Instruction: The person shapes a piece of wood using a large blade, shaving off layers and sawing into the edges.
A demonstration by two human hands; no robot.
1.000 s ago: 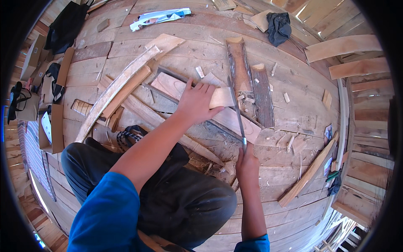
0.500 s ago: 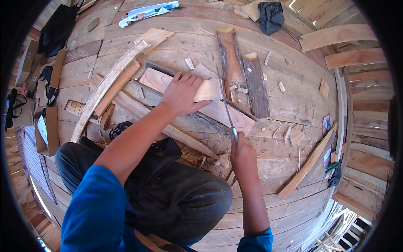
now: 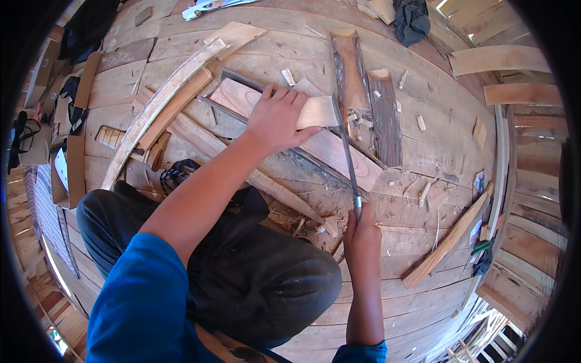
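- Near the middle of the plank floor (image 3: 417, 260), seen from the head, a short pale block (image 3: 318, 113) lies over a long board (image 3: 327, 151) that slants from upper left to lower right.
- On top of that block, the left hand (image 3: 277, 120) presses with its grip closed round it, fingers over the far side, thumb along the near edge.
- Beyond the board's near edge, the right hand (image 3: 362, 233) has its grip wrapped around the handle of a long metal tool (image 3: 347, 151), whose narrow blade crosses the board and touches the block's right end.
- Past the board's far edge, two bark-covered slabs (image 3: 385, 121) lie side by side.
- Off the board's left end, a curved pale strip (image 3: 160, 109) rests over other wood.
- Toward the floor's right edge lies a long slanting plank (image 3: 448, 239); a cardboard box (image 3: 75, 172) stands by the left edge.
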